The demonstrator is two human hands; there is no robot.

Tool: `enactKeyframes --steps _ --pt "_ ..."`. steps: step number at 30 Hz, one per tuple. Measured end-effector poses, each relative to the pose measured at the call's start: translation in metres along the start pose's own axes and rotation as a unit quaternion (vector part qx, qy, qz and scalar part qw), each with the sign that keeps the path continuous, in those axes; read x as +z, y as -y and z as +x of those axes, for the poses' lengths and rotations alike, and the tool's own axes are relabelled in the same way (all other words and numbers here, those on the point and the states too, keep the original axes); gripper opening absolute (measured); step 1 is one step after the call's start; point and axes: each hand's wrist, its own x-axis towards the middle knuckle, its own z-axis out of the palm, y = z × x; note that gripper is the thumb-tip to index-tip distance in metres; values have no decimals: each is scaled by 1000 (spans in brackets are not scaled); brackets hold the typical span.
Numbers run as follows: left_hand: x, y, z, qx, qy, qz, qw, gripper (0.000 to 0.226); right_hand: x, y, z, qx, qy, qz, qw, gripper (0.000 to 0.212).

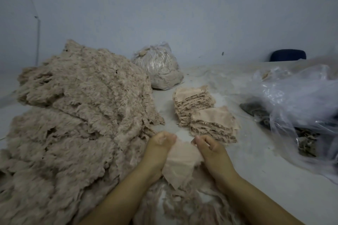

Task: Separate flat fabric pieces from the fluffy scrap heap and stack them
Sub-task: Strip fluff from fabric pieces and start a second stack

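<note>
A big fluffy beige scrap heap (76,115) fills the left half of the table. Two stacks of flat beige fabric pieces stand at the centre right: a taller far stack (192,102) and a nearer stack (214,124), touching each other. Between my hands hangs one flat beige fabric piece (180,166). My left hand (159,150) pinches its left top edge and my right hand (210,150) pinches its right top edge, just in front of the nearer stack. Loose fluffy scraps (184,204) lie under my forearms.
A clear plastic bag stuffed with beige fluff (159,67) sits behind the heap by the wall. Crumpled clear plastic bags (296,100) with dark scraps inside cover the right side. A dark chair back (288,55) shows beyond the table's far right edge.
</note>
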Motion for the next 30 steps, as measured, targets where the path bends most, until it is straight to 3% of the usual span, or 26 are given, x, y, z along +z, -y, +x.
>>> enactKeyframes --steps 3,7,9,12,16,18,20,24,27,30 --pt "-13 -11 10 2 -74 -87 993 25 -9 3 1 -15 -9 -23 1000 21" --pt "-14 -11 10 -7 -45 -141 989 22 -1 2 -8 47 131 7 990 62" --pt "-5 -9 6 9 -26 -155 988 19 9 2 -11 69 163 40 983 58" --pt "1 -9 2 10 18 -139 990 24 15 1 -10 43 114 114 986 46" --pt "0 -11 -9 -62 129 -72 987 44 13 3 -7 -14 36 153 988 41" --pt "5 -12 -10 -59 99 -86 990 33 12 3 -8 -19 32 135 990 35" --pt "3 -17 -6 -52 18 -128 990 14 9 2 -8 -11 24 119 993 25" --pt "-20 -24 9 -39 -102 -159 981 20 -1 2 -8 -42 18 66 997 35" --pt "-18 -20 8 -39 -22 -112 993 18 4 5 -13 -48 89 -63 993 76" --pt "-8 -12 2 -13 128 -83 988 22 12 9 -11 29 77 63 995 83"
